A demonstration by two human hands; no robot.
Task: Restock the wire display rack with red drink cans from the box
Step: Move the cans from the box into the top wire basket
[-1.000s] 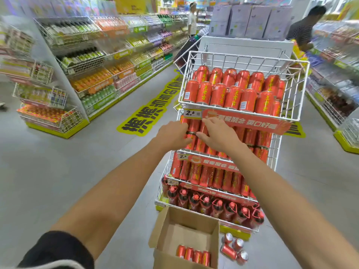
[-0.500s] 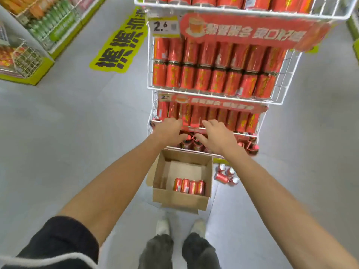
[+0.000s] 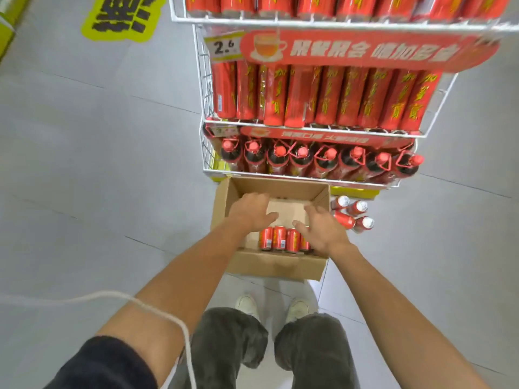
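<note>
Just beneath our right hand (image 3: 323, 228), and a little nearer us than our left hand (image 3: 252, 210), the red cans (image 3: 278, 238) stand upright in a row against the near wall of the box (image 3: 275, 266), both hands spread open, holding nothing.

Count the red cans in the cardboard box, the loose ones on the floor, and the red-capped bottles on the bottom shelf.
Red drink cans in the brown cardboard box: 4
Loose red cans on the grey floor: 4
Dark red-capped bottles on the white wire rack's bottom shelf: 8
Total: 16
</note>
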